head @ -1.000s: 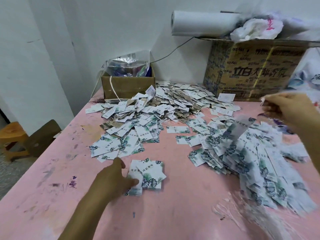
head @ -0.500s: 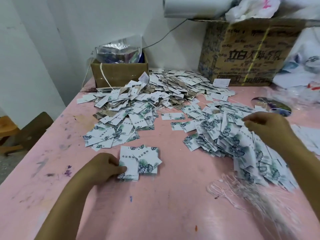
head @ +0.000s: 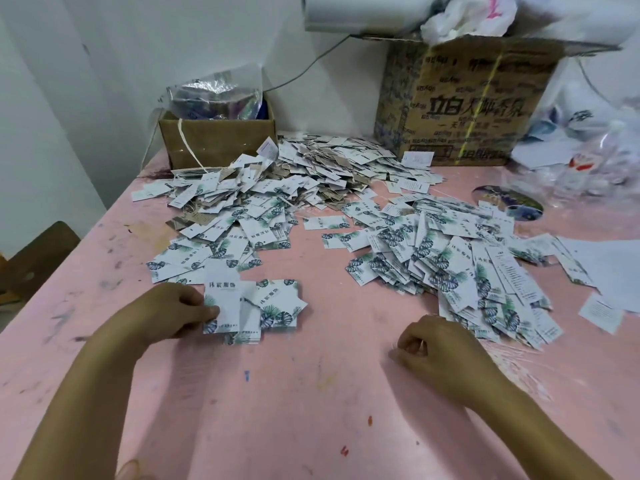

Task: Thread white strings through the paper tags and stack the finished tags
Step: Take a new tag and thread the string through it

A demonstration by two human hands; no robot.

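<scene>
A small stack of leaf-printed paper tags (head: 273, 311) lies on the pink table (head: 277, 410) in front of me. My left hand (head: 169, 311) pinches one upright white tag (head: 221, 299) at the stack's left edge. My right hand (head: 433, 348) is curled low over the table, beside the near-left edge of a bundle of thin white strings (head: 512, 368); whether it pinches a string I cannot tell. A large loose heap of tags (head: 450, 265) lies at the right. Another heap of tags (head: 270, 195), some with strings, spreads at the back.
A small open cardboard box (head: 214, 140) with plastic bags stands at the back left. A big printed carton (head: 460, 105) stands at the back right, with a paper roll (head: 353, 12) on top. Clear plastic bags (head: 588, 150) lie at the far right.
My right hand dropped from the raised position above the right heap to the table near the strings. My left hand lifted one tag at the stack's left edge.
</scene>
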